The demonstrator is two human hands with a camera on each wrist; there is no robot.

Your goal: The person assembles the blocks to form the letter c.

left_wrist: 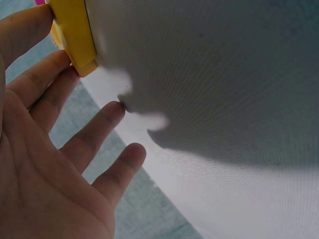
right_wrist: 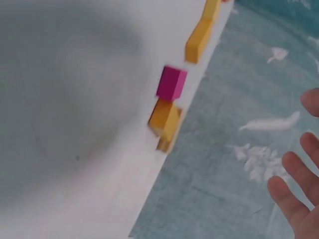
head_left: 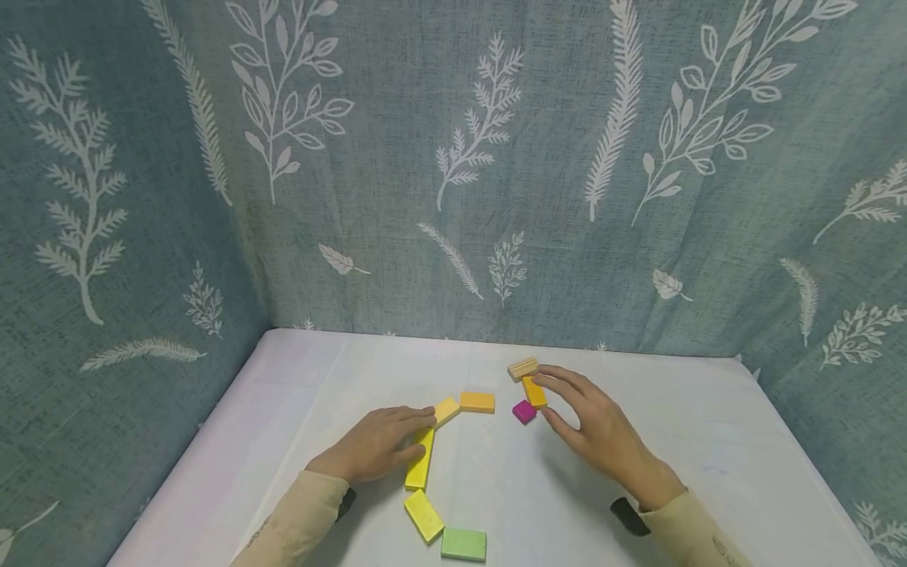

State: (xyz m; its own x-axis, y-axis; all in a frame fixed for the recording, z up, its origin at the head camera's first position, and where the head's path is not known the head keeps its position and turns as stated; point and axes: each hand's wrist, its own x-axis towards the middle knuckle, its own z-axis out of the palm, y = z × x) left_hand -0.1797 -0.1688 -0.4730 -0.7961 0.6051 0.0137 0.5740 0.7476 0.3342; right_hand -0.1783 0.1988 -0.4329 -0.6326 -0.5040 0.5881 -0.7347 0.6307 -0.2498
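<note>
Blocks lie in a curve on a white tabletop. My left hand [head_left: 379, 445], fingers fairly straight, rests at the long yellow block [head_left: 420, 470] and the pale yellow block [head_left: 447, 411]. In the left wrist view, thumb and fingertips touch the yellow block [left_wrist: 75, 35], with the other fingers spread. Over the orange block [head_left: 534, 391] hovers my right hand [head_left: 602, 429], thumb and fingers parted. The right wrist view shows its fingers apart from that orange block [right_wrist: 162, 117]. The orange block lies beside a magenta block [head_left: 524, 411] and a striped wooden block [head_left: 523, 368].
A light orange block [head_left: 477, 402] continues the curve from the pale yellow one. Closer to me lie a yellow block [head_left: 423, 516] and a green block [head_left: 464, 544]. Patterned teal cloth [head_left: 397, 236] stands behind and beside the white tabletop [head_left: 708, 441].
</note>
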